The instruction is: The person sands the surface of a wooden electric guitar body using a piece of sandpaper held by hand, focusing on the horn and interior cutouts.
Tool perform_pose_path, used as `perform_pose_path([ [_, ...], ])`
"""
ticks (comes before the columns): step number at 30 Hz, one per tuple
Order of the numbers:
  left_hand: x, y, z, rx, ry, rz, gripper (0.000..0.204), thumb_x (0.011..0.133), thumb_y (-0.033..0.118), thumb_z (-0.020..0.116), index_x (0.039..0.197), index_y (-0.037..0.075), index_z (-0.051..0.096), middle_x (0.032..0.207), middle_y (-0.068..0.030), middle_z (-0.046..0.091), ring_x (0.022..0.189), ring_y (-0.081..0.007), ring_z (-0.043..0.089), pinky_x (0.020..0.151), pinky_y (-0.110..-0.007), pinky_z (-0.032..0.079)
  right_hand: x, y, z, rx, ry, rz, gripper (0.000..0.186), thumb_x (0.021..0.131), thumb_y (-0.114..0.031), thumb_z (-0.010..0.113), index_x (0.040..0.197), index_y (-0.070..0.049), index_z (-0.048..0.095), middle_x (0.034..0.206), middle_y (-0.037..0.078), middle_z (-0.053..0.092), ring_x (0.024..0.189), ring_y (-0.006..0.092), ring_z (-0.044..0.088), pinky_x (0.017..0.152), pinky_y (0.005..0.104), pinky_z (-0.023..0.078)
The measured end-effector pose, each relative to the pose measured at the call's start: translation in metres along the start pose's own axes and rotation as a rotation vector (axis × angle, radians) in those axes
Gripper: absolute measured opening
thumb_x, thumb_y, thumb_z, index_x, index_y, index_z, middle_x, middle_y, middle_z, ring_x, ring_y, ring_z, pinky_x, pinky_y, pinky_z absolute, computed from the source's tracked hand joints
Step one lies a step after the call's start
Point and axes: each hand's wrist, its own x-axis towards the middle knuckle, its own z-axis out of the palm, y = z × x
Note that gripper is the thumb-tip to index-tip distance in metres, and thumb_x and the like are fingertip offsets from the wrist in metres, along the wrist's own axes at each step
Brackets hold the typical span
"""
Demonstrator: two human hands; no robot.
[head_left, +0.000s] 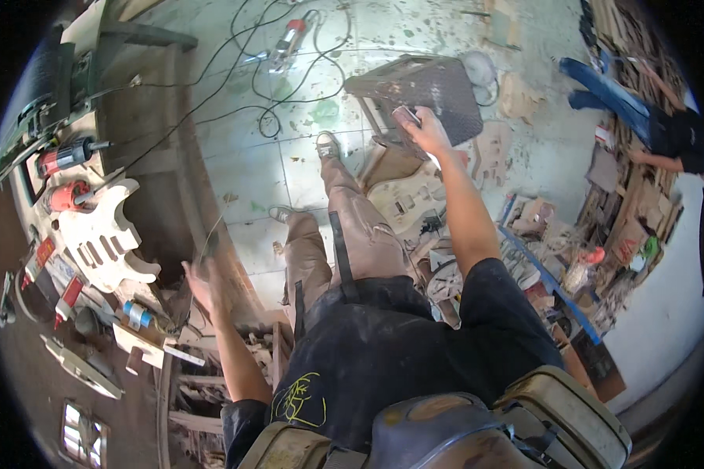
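Note:
My right hand [426, 131] is stretched forward and grips a small dark block [406, 116] that rests on the dark seat of a stool [434, 90]. My left hand [202, 280] hangs blurred at the edge of the wooden workbench [160, 187], fingers apart, holding nothing that I can make out. On the bench beside it lies a pale unfinished guitar body [105, 234]. A second wooden guitar body [405, 199] lies on the floor below my right forearm.
Red power tools [66, 155] and small clutter lie on the bench. Black cables and a red tool [288, 39] trail over the tiled floor. Wood scraps and a blue bar [547, 273] pile up at right. Another person [673, 137] bends at the far right.

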Motion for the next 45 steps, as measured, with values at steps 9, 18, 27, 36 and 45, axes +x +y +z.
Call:
perform_pose_path([
  [9,-0.131,-0.009,0.036,-0.231,-0.277,-0.434,0.054,0.094,0.043,0.062,0.124,-0.001,0.069,0.121,-0.0238,0.071,0.113,-0.0348,0.067,0.097,-0.043,0.05,0.153,-0.055,0.028,-0.242,-0.336,-0.039,0.064,0.091,-0.057,0.07,0.099,0.006,0.063,0.086,0.02,0.07,0.067,0.0334,0.069,0.068,0.0443,0.055],
  [18,-0.196,-0.003,0.016,-0.203,-0.526,-0.667,0.05,0.093,0.046,0.061,0.113,0.002,0.075,0.115,-0.0243,0.072,0.116,-0.0363,0.068,0.099,-0.043,0.05,0.173,-0.102,0.053,-0.68,-0.879,0.158,0.042,0.083,-0.038,0.075,0.066,-0.001,0.064,0.061,0.011,0.063,0.049,0.0209,0.064,0.047,0.037,0.054],
  [27,-0.225,-0.06,0.067,-0.364,-0.438,-0.59,0.053,0.095,0.051,0.064,0.111,0.001,0.075,0.094,-0.0215,0.074,0.093,-0.0348,0.072,0.085,-0.042,0.053,0.093,-0.105,0.089,-0.754,-0.975,-0.008,0.052,0.084,-0.047,0.071,0.069,0.002,0.067,0.063,0.014,0.066,0.059,0.0281,0.069,0.059,0.0425,0.057],
  [36,-0.215,-0.034,0.065,-0.425,-0.54,-0.736,0.054,0.095,0.05,0.064,0.106,-0.002,0.073,0.08,-0.0154,0.068,0.077,-0.0254,0.063,0.077,-0.041,0.05,0.05,-0.06,0.121,-0.635,-0.786,-0.31,0.062,0.089,-0.056,0.069,0.102,0.005,0.069,0.11,0.03,0.066,0.11,0.044,0.063,0.096,0.0474,0.05],
  [45,-0.227,-0.036,0.092,-0.455,-0.575,-0.701,0.052,0.097,0.049,0.064,0.107,0.0,0.077,0.07,-0.0004,0.057,0.066,-0.01,0.052,0.062,-0.031,0.043,0.179,-0.145,0.114,-0.529,-0.496,-0.175,0.057,0.09,-0.055,0.068,0.095,0.002,0.072,0.082,0.021,0.071,0.08,0.0385,0.071,0.076,0.0468,0.054],
])
